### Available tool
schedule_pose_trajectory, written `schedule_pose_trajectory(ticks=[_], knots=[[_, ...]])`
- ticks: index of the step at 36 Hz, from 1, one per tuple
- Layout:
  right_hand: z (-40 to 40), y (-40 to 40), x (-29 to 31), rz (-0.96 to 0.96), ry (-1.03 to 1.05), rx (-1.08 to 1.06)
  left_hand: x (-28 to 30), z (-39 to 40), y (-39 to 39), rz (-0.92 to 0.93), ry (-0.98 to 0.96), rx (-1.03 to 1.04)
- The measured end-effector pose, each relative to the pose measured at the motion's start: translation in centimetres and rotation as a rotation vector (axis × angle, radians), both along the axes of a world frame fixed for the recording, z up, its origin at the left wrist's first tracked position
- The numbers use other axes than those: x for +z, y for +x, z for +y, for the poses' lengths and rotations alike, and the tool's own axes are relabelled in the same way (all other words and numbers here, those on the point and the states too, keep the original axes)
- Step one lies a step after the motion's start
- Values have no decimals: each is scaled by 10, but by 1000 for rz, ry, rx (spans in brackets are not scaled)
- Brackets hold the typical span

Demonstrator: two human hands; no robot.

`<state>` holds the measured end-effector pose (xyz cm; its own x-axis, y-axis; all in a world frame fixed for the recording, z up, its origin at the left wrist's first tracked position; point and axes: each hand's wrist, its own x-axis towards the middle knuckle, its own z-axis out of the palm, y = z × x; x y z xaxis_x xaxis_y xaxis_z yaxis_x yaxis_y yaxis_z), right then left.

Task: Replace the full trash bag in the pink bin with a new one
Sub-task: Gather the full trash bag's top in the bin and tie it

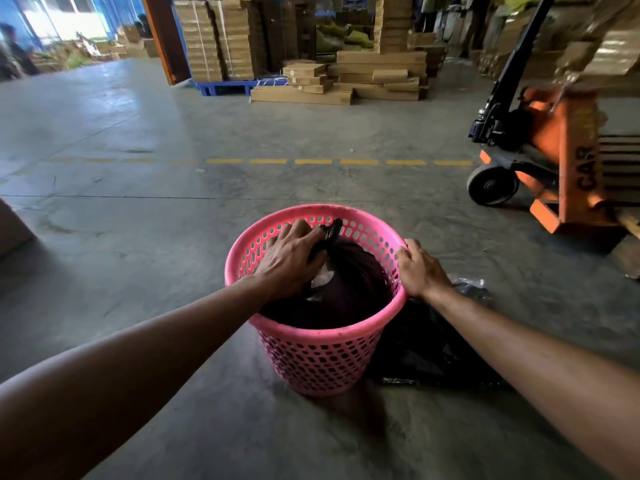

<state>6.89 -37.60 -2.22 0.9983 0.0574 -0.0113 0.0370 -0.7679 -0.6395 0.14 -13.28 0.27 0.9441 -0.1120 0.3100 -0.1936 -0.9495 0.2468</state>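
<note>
A pink perforated bin (322,355) stands on the concrete floor in front of me. Inside it sits a full dark trash bag (349,289), tied at the top with its knot sticking up. My left hand (291,258) is closed around the bag's tied neck, just inside the bin. My right hand (419,268) grips the bin's right rim. A flat black plastic bag (429,348) lies on the floor to the right of the bin, partly under my right forearm.
An orange pallet jack (554,161) stands at the right, close to the bin. Stacks of cardboard boxes (346,74) and a blue pallet (228,86) line the back. A yellow dashed line (311,161) crosses the floor. A person (14,53) is far left.
</note>
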Motion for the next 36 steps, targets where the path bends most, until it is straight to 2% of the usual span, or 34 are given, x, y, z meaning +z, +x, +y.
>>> schedule_pose_trajectory(ticks=[5,16,24,28,32,36], knots=[[-1,-5,3,-13,24,17,23,-14,10,-41,-111,4],[-9,-10,4,-55,22,76,82,-18,19,-75,-106,110],[-1,-10,4,-92,-6,15,84,-32,-14,-141,-107,-21],[3,-5,2,-72,-23,-17,76,-44,-32,-202,25,-148],[3,-2,-1,-65,-23,-32,71,-40,-33,-208,-4,-126],[3,-2,-3,-72,-30,-27,79,-27,-18,-198,-60,-9]])
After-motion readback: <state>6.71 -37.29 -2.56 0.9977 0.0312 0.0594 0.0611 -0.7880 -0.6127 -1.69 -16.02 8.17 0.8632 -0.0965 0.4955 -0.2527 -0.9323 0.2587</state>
